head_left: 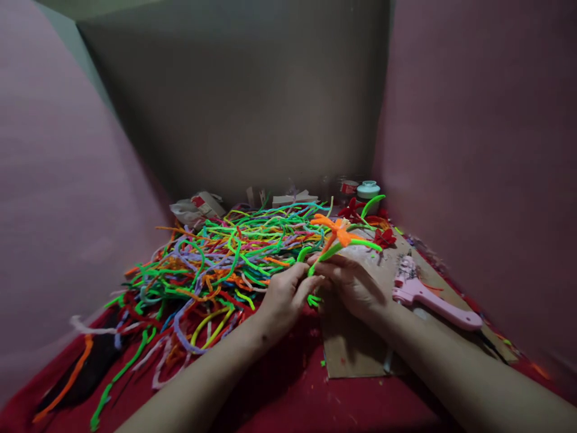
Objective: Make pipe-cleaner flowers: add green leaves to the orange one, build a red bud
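An orange pipe-cleaner flower (pixel 341 232) with bright green leaves and a green stem is held up near the middle of the view. My left hand (pixel 286 293) pinches the green stem below the bloom. Against it from the right, my right hand (pixel 351 282) has its fingers closed round the same stem. One green leaf curves out to the right above my right hand, and the stem's green lower end (pixel 314 300) shows beneath the fingers. Parts of the stem are hidden by the fingertips.
Many coloured pipe cleaners (pixel 234 240) are heaped at the left and centre of the red cloth (pixel 288 385). On the right, a pink glue gun (pixel 435 304) lies on cardboard (pixel 351 355). Red flowers (pixel 384 239) and a light blue jar (pixel 368 190) are behind.
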`<action>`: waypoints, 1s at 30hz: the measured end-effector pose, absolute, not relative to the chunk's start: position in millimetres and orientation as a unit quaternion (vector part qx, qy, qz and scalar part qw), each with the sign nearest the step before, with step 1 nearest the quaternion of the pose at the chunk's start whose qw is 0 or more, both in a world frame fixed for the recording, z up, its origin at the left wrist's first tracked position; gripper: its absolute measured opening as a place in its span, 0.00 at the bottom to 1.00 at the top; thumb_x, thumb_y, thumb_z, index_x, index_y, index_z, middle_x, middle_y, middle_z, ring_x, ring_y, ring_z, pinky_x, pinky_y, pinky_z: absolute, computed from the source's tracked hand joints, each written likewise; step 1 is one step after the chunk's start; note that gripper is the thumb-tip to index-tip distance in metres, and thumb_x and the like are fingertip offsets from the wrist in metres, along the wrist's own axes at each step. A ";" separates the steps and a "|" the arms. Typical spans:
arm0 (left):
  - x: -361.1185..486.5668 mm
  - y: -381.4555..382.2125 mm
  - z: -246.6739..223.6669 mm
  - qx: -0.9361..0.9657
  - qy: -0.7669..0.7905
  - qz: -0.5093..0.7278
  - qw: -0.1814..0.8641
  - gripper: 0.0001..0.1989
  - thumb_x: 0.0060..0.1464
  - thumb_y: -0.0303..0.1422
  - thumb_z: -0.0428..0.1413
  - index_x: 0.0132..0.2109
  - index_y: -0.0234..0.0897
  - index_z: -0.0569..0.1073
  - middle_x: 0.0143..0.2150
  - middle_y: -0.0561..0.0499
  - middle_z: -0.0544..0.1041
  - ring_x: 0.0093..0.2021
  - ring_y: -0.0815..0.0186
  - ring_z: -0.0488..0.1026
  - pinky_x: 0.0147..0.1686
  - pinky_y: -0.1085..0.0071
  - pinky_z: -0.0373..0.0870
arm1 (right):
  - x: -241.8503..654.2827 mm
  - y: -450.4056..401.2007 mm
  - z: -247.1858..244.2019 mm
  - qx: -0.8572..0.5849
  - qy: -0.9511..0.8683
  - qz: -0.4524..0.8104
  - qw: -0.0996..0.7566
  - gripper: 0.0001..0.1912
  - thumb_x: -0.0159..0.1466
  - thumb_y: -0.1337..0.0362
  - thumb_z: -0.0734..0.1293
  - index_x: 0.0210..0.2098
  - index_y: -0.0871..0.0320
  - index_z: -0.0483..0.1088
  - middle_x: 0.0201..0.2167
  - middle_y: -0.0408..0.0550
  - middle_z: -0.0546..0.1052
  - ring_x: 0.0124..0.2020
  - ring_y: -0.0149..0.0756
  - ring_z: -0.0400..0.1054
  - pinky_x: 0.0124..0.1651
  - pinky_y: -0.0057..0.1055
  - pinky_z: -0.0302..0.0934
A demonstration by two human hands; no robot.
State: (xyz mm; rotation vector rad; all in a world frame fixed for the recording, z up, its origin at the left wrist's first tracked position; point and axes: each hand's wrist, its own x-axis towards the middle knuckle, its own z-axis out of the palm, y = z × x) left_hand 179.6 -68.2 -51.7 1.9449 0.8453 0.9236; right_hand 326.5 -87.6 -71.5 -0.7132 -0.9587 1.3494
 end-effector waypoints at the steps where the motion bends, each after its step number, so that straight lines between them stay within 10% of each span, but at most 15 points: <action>1: 179.6 -68.0 -55.0 0.799 0.337 0.379 0.323 0.09 0.55 0.34 0.52 0.29 0.35 0.68 0.25 0.54 0.65 0.26 0.73 0.60 0.28 0.75 0.56 | 325.9 -88.1 -70.8 -0.328 -0.421 0.577 0.618 0.09 0.54 0.63 0.69 0.34 0.57 0.77 0.30 0.45 0.77 0.27 0.31 0.64 0.30 0.29 0.55; 5: 179.5 -68.0 -58.7 0.815 0.339 0.391 0.260 0.09 0.56 0.31 0.49 0.27 0.36 0.67 0.23 0.56 0.62 0.25 0.73 0.58 0.28 0.75 0.55 | 324.7 -91.2 -66.0 -0.389 -0.460 0.541 0.588 0.12 0.56 0.60 0.67 0.38 0.56 0.77 0.31 0.43 0.77 0.26 0.31 0.63 0.31 0.30 0.56; 13: 183.7 -69.9 -40.6 0.583 0.325 0.340 0.662 0.14 0.52 0.39 0.55 0.25 0.34 0.65 0.18 0.59 0.60 0.16 0.78 0.50 0.17 0.78 0.45 | 323.8 -88.7 -66.5 -0.308 -0.475 0.562 0.604 0.11 0.56 0.61 0.68 0.38 0.55 0.77 0.32 0.44 0.78 0.34 0.35 0.68 0.43 0.34 0.60; 21: 178.8 -67.3 -46.7 0.415 0.198 0.275 0.844 0.06 0.54 0.30 0.55 0.30 0.31 0.69 0.17 0.61 0.59 0.12 0.82 0.41 0.12 0.83 0.46 | 329.3 -87.3 -68.0 -0.286 -0.468 0.601 0.582 0.10 0.55 0.62 0.70 0.37 0.56 0.77 0.26 0.44 0.76 0.28 0.31 0.65 0.35 0.31 0.58; 30: 178.4 -66.2 -47.1 0.390 0.167 0.254 0.869 0.06 0.55 0.28 0.54 0.32 0.29 0.71 0.18 0.60 0.59 0.12 0.83 0.42 0.11 0.84 0.49 | 327.0 -91.2 -57.4 -0.295 -0.515 0.527 0.609 0.06 0.56 0.64 0.68 0.32 0.55 0.77 0.26 0.42 0.75 0.29 0.32 0.64 0.41 0.32 0.58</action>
